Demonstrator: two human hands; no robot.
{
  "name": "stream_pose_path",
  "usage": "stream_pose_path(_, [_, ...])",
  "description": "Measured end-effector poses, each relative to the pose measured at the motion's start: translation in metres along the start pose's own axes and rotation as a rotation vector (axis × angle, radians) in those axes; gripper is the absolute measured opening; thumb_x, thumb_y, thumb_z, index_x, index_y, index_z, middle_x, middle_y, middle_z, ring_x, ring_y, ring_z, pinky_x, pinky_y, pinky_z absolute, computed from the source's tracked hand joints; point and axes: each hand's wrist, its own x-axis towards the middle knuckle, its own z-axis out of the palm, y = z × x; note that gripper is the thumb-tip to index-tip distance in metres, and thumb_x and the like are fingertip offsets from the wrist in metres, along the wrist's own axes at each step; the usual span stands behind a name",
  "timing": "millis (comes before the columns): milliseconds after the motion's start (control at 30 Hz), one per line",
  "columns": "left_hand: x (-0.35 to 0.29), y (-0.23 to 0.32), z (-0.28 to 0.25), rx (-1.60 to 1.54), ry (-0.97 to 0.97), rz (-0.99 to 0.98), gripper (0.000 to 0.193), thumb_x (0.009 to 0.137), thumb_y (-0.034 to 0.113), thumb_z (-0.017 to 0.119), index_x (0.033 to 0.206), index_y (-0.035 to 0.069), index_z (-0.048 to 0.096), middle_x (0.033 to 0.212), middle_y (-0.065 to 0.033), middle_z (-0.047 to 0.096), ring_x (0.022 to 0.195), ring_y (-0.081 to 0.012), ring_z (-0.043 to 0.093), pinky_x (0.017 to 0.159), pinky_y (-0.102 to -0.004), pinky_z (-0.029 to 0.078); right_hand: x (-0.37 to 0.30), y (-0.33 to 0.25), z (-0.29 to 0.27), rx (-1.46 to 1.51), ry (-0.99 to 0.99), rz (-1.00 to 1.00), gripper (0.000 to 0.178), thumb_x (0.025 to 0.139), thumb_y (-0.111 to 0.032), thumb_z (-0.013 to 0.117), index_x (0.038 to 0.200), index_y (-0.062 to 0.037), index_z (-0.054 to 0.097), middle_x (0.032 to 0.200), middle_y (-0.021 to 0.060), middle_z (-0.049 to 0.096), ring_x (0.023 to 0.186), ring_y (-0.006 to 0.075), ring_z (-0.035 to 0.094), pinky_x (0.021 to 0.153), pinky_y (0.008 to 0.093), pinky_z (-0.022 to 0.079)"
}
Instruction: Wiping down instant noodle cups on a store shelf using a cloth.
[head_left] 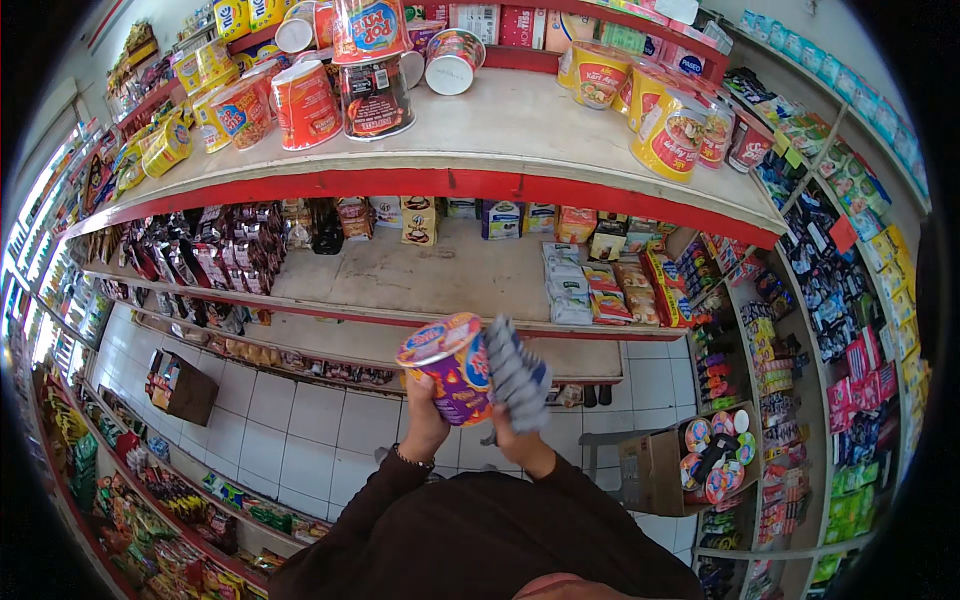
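Note:
My left hand (425,418) is wrapped round a purple instant noodle cup (458,388) with an orange and pink lid, tilted in front of my chest. In my right hand (523,445) is a grey and white striped cloth (520,375), blurred by motion. The cloth lies against the cup's right side. Beyond both hands runs the top shelf (470,140), where red noodle cups (305,105) stand at the left and yellow noodle cups (668,135) at the right. One white-bottomed cup (455,62) lies on its side near the shelf's back.
Lower shelves hold brown sachets (220,250) and small packets (568,285). An open cardboard box (655,470) with several noodle cups stands at the right; another cardboard box (182,388) is on the tiled floor (270,400) at the left. Stocked racks line both sides.

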Motion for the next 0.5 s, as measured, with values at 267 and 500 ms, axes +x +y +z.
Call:
stream_pose_path(267, [-0.015, -0.016, 0.016, -0.137, 0.027, -0.143, 0.085, 0.083, 0.067, 0.048, 0.137, 0.002, 0.034, 0.129, -0.0147, 0.051, 0.114, -0.0239, 0.055, 0.095, -0.0387, 0.048, -0.016, 0.015, -0.026, -0.12, -0.004, -0.353, 0.05, 0.094, -0.017, 0.05, 0.138, 0.0044, 0.035, 0.143, 0.0173, 0.039, 0.132, 0.0263, 0.038, 0.107, 0.0347, 0.027])
stream_pose_path(500, [-0.008, -0.018, 0.014, 0.072, -0.073, -0.09, 0.084, 0.084, 0.063, 0.053, 0.139, 0.004, 0.03, 0.132, -0.012, 0.048, 0.117, -0.0206, 0.052, 0.097, -0.0371, 0.046, -0.015, -0.003, -0.035, 0.361, -0.049, 0.213, 0.07, 0.085, -0.016, 0.067, 0.14, 0.0033, 0.028, 0.138, 0.0112, 0.041, 0.125, 0.0197, 0.041, 0.105, 0.033, 0.032])
